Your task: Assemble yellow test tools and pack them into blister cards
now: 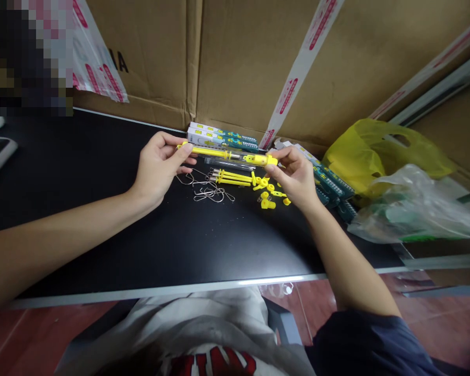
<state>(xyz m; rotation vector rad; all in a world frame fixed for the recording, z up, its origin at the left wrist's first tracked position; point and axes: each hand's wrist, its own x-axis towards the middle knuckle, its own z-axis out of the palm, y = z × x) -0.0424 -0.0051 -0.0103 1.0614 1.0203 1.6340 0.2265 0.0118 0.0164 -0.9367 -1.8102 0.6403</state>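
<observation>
Between both hands, above the black table, a tubular spring scale (227, 154) with a clear body and yellow inner parts lies roughly level. My left hand (159, 162) pinches its left end between thumb and fingers. At the other end, the thumb and fingers of my right hand (293, 172) grip the yellow cap. Just below it on the table are several yellow rods (233, 178) with metal ends, side by side. Bent wire hooks (211, 194) lie in a loose heap to their left. Small yellow plastic pieces (268, 204) are scattered near my right hand.
Printed narrow boxes (219, 137) are stacked behind my hands, and more teal boxes (335, 183) lie at the right. Yellow (360, 146) and clear plastic bags (415, 209) sit beyond those. Large cardboard (243, 62) stands along the back. A phone-like device (0, 159) rests at far left.
</observation>
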